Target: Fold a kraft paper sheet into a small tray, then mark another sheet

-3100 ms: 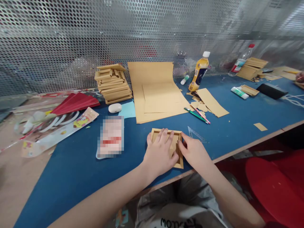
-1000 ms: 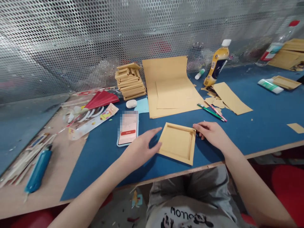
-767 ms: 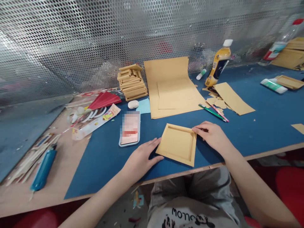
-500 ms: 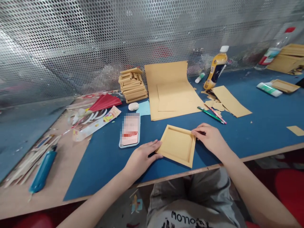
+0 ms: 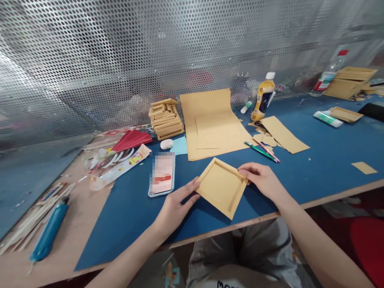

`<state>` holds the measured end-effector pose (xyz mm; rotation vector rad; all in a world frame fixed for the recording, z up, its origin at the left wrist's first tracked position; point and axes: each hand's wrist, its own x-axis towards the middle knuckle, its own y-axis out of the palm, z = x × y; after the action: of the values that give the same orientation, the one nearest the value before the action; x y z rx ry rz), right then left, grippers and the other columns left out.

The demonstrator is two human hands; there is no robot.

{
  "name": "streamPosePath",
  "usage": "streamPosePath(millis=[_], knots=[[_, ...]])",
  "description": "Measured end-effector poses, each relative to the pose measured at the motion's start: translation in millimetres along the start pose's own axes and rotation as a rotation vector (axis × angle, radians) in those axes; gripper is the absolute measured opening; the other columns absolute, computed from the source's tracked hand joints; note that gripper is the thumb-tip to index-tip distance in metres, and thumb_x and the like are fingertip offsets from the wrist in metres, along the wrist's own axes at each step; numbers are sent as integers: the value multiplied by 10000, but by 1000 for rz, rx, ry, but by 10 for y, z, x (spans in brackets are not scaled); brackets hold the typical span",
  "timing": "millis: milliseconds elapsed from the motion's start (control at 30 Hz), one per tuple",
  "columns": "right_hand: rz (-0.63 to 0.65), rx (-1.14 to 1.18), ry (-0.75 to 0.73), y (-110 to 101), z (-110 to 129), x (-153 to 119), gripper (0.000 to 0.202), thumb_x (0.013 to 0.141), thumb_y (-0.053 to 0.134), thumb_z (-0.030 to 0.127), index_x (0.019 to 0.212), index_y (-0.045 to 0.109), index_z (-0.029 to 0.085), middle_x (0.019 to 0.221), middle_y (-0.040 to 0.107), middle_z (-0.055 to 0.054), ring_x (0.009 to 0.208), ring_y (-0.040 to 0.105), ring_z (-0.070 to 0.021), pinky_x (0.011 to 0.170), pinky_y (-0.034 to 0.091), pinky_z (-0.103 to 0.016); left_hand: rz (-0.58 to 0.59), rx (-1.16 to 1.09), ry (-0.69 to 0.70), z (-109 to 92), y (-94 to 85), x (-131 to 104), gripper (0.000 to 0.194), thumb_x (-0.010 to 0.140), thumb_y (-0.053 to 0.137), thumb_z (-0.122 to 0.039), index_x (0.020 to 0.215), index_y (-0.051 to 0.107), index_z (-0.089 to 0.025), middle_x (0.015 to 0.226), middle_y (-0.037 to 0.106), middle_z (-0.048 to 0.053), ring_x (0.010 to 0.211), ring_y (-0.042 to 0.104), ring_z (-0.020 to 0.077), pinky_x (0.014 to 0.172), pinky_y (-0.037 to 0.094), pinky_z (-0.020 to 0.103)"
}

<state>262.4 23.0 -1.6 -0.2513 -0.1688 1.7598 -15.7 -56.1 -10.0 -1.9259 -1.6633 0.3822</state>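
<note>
A shallow square tray of tan cardboard [image 5: 220, 186] with raised, folded edges is between my two hands near the front of the table, one corner pointing toward me. My left hand [image 5: 177, 206] pinches its left corner, thumb below and fingers above. At the right corner, my right hand [image 5: 259, 178] grips the rim between thumb and fingers. The tray looks slightly tilted; whether any edge rests on the blue mat [image 5: 144, 224] I cannot tell. Left of it lies a phone [image 5: 162, 174], and beyond it are large tan sheets [image 5: 210, 128].
A stack of folded tan pieces [image 5: 166, 120] stands at the back, beside a white earbud case [image 5: 167, 144]. Pens [image 5: 261, 152], card scraps and a yellow-labelled bottle [image 5: 264, 98] lie or stand to the right. A blue glue gun [image 5: 49, 232] is at far left. Glue sticks [image 5: 328, 119] lie right.
The tray has turned clockwise in my hands and appears lifted or tilted a little. Both hands still hold its corners. My view has shifted slightly, moving the whole scene.
</note>
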Motion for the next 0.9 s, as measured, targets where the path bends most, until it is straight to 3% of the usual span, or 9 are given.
streamPosePath(millis=[133,300,400,600,800,900], knots=[[-11,76,12,2,4,-8,338,699,686,440,874,672,151,753,676,-32,617,570,-133,597,495,-277,-16,-301,-124,2,44,26,473,860,573,-336,1308,517,-195,1409,458,49,1279,459,230,1077,388,399],[-28,172,38,-12,-11,-11,361,669,726,427,910,673,164,801,681,-34,689,601,-147,631,512,-279,-74,-827,-289,-70,86,82,786,824,648,-295,1468,211,-181,1413,444,120,1183,553,248,1016,461,396],[-39,265,52,-10,-24,-12,371,653,753,409,939,675,186,849,683,-32,735,616,-152,649,521,-276,-25,-1002,-412,-115,121,120,717,850,652,-281,1441,272,-139,1310,550,145,1180,556,251,1036,439,390],[40,397,128,-12,-72,4,360,650,786,359,968,693,217,925,684,-29,802,645,-151,716,545,-273,66,-972,-406,-147,193,182,450,808,718,-303,1197,587,-118,1218,621,128,1128,592,272,1014,453,396],[114,433,149,-36,-117,10,333,662,790,334,959,695,216,941,696,-30,779,662,-144,702,568,-268,74,-958,-430,-148,187,214,429,785,740,-332,1131,634,-103,1153,657,129,1054,635,263,968,491,386],[90,395,92,-12,-93,-2,372,665,785,342,999,679,215,910,701,-29,758,661,-146,678,574,-275,73,-967,-424,-136,195,219,413,804,724,-337,1126,624,-98,1129,665,133,1023,648,253,939,511,372]])
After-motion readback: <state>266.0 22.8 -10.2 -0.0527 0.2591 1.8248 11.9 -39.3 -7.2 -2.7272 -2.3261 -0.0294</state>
